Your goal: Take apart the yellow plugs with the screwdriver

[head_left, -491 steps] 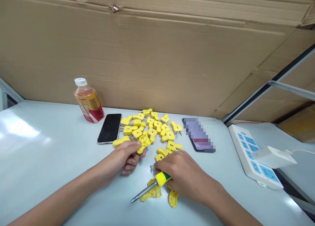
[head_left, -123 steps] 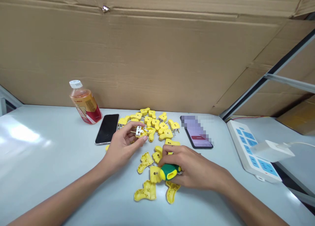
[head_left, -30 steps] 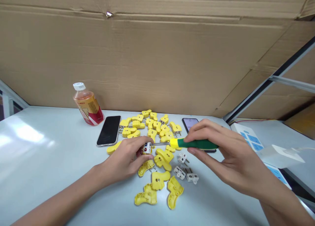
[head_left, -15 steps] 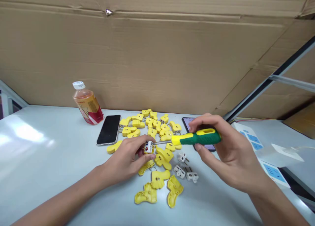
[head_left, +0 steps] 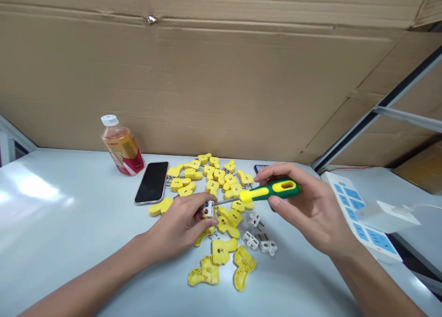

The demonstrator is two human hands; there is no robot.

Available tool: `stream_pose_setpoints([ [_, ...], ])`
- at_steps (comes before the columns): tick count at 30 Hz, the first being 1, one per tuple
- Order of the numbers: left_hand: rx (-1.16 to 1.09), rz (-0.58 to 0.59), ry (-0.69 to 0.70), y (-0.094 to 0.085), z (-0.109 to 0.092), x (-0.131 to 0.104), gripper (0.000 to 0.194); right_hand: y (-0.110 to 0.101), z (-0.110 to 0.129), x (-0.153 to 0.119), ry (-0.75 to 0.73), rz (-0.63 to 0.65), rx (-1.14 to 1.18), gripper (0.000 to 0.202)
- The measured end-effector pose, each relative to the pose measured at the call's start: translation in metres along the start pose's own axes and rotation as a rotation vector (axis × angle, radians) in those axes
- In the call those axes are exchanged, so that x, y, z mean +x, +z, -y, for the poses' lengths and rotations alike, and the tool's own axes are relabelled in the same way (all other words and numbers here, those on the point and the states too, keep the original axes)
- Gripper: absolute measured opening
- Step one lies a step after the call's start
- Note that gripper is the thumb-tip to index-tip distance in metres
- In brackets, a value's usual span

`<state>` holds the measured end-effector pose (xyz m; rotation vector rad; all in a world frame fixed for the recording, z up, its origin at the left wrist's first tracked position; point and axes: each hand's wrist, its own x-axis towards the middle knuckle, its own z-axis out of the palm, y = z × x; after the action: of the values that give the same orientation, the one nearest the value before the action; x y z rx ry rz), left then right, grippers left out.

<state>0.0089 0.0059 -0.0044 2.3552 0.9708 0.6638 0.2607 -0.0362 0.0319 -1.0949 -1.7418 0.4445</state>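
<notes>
My left hand (head_left: pixel 183 220) pinches a small white plug insert (head_left: pixel 209 209) with red and blue marks between thumb and fingers. A screwdriver (head_left: pixel 271 191) with a green and yellow handle lies in my right hand (head_left: pixel 311 206), its thumb and fingers about the handle. The metal shaft points left, and its tip meets the insert. Under and around the left hand lie several yellow plug shells (head_left: pixel 229 217). Hollow yellow shell halves (head_left: pixel 244 266) rest nearer to me. Several loose white plug inserts (head_left: pixel 250 240) with metal pins sit between the shells and my right hand.
A drink bottle (head_left: pixel 123 146) and a dark phone (head_left: pixel 152 182) stand and lie at the left. Another phone (head_left: pixel 260 168) is partly hidden behind my right hand. At the right is a power strip (head_left: pixel 376 238) with a white adapter (head_left: pixel 386 216). Cardboard (head_left: pixel 221 77) walls the back.
My right hand and the screwdriver handle have shifted slightly left, and the hand's hold on the handle has turned. The left hand keeps the insert in place.
</notes>
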Motion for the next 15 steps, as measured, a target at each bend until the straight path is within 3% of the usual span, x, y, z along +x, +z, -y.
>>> stream_pose_setpoints([
  [3,0.008,0.011,-0.013,0.0020,0.0008,-0.0009,0.025,0.0030,-0.0027,0.0019,0.084,-0.030,-0.158,0.031],
  [8,-0.002,-0.009,-0.018,0.0025,0.0004,-0.0012,0.025,-0.0016,-0.0042,0.0019,0.007,-0.020,-0.045,0.006],
  [11,0.000,-0.026,-0.022,0.0020,0.0001,-0.0010,0.026,-0.0026,-0.0018,0.0020,-0.039,0.014,0.044,0.014],
  [13,0.005,-0.027,-0.026,0.0019,0.0003,-0.0010,0.027,-0.0008,-0.0003,0.0033,-0.018,0.012,-0.033,0.008],
  [15,0.010,-0.027,-0.027,0.0021,0.0008,-0.0010,0.027,0.0012,0.0003,0.0049,0.038,-0.017,-0.172,0.021],
])
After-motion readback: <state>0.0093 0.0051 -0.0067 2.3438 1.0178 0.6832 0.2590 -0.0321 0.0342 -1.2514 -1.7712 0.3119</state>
